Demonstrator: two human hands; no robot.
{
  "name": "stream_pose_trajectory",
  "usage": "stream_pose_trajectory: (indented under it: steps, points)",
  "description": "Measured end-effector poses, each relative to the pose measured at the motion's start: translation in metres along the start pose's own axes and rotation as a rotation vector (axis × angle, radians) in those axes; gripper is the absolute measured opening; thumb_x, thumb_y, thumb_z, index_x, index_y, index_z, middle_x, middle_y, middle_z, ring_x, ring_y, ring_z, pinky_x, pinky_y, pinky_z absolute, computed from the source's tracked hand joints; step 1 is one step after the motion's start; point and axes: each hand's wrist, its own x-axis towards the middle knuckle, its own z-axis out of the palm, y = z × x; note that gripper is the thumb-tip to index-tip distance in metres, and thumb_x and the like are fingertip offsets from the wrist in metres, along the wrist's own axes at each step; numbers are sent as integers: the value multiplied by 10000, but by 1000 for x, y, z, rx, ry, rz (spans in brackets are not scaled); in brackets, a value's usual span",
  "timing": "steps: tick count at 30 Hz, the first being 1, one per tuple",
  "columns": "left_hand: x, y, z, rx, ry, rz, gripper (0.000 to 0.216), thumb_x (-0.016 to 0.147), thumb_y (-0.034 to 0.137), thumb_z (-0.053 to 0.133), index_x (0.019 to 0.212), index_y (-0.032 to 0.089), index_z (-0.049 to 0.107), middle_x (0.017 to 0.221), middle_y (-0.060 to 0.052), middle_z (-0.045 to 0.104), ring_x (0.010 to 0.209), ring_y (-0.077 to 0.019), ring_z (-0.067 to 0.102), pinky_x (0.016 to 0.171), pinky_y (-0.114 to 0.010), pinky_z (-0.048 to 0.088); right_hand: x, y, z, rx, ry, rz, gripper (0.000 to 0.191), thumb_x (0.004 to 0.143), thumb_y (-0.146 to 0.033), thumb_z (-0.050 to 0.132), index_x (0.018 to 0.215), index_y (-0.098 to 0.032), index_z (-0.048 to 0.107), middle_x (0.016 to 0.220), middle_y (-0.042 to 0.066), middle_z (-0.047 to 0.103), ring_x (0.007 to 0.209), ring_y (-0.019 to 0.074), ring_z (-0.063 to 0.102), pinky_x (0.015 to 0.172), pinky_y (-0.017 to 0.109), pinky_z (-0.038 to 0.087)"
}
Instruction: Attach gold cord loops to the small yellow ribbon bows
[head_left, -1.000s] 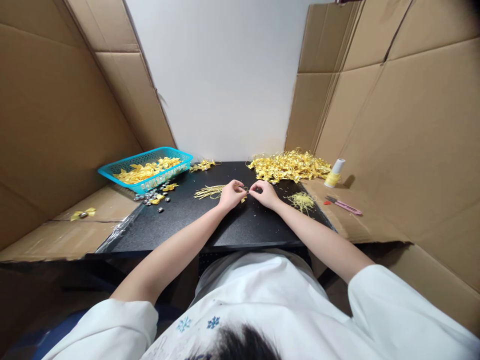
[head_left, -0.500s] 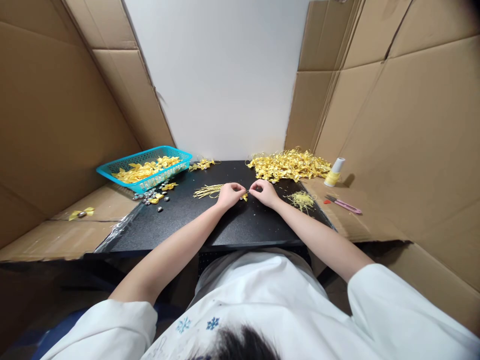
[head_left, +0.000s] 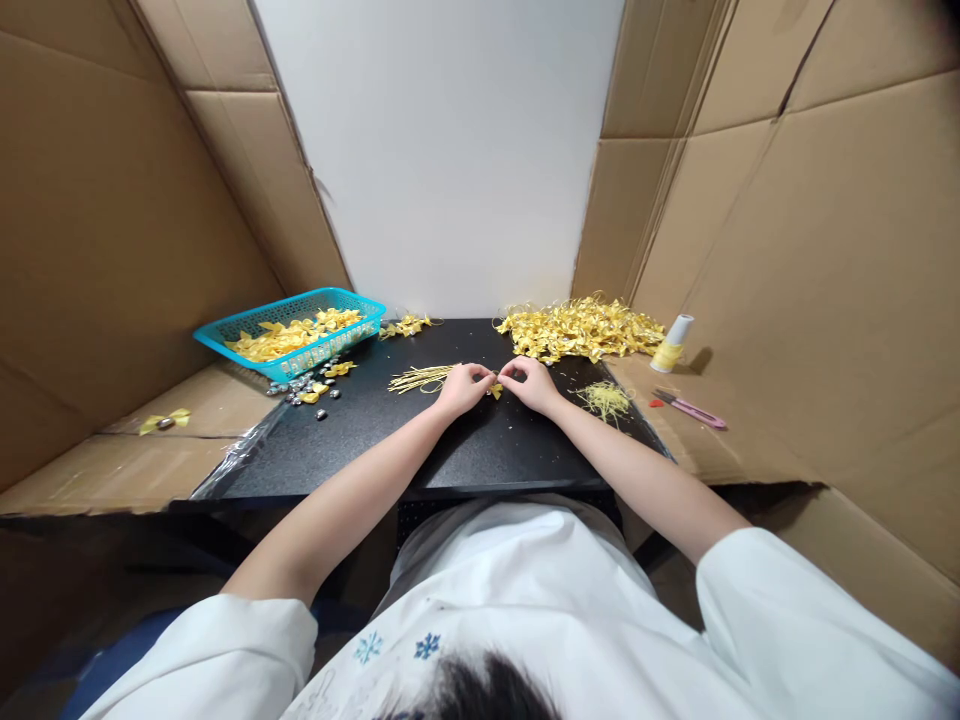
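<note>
My left hand point(head_left: 461, 387) and my right hand point(head_left: 531, 383) meet over the middle of the black table point(head_left: 420, 455). Both are closed in a pinch on a small yellow ribbon bow point(head_left: 495, 389) held between them, close to the table top. Just left of my left hand lies a bundle of thin yellow strands point(head_left: 417, 379). Beyond my right hand spreads a big heap of yellow ribbon pieces point(head_left: 581, 329).
A teal basket point(head_left: 289, 333) holding yellow bows stands at the left, with small silver beads point(head_left: 304, 387) beside it. At the right lie a tuft of yellow thread scraps point(head_left: 606, 400), a thread spool point(head_left: 670, 344) and pink snips point(head_left: 690, 408). Cardboard walls enclose both sides.
Both hands have stayed together at the table's middle, with only small finger movements on the bow. The view has shifted slightly.
</note>
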Motion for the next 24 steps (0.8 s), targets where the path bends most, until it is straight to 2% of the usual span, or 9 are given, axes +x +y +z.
stream_pose_trajectory:
  steps: [10,15,24]
  points:
    - [-1,2,-2,-164,75,-132,104,643,278,720,651,177,697,692,-24,708,674,-172,619,655,-266,445,0,1,0,48,12,-23,80,780,-254,635,721,-206,658,819,15,670,810,167,563,783,312,441]
    - [1,-3,1,-324,50,-176,123,613,244,748,642,158,665,654,-24,690,614,-148,610,612,-254,433,1,3,1,82,15,-29,90,777,-264,626,723,-200,659,808,20,669,800,166,565,772,304,445]
    - [4,-10,6,-525,17,-173,225,564,214,783,736,146,655,678,-26,698,639,-155,650,697,-292,502,2,5,2,2,1,50,93,760,-277,643,715,-202,674,804,20,673,769,161,557,750,297,434]
